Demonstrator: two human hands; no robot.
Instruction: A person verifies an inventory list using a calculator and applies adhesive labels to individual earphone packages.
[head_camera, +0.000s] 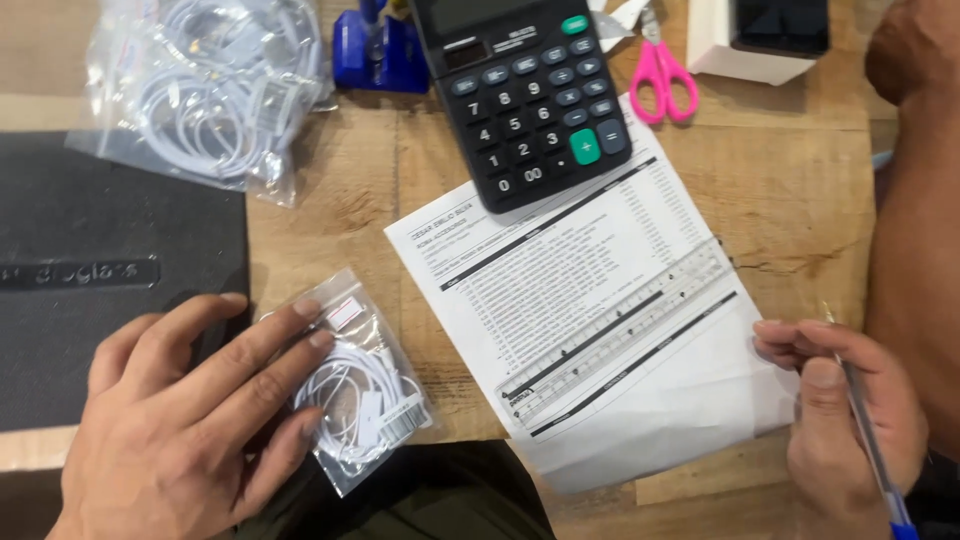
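We see the left hand (185, 420) spread flat, fingertips touching a small bag of white earphones (365, 385) on the near-left counter (790, 180). The right hand (845, 415) pinches a pen (868, 440) beside the printed sheet (600, 320), under a clear ruler (625, 325).

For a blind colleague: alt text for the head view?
A left hand rests on a small bag of white cable while the right hand holds a pen beside a printed sheet under a black calculator.

Calculator (527, 95) top cut by upper edge. Pen (868, 440) end leaves frame at bottom. Sheet (600, 320) print too small to read – ruler (640, 310) marks also.
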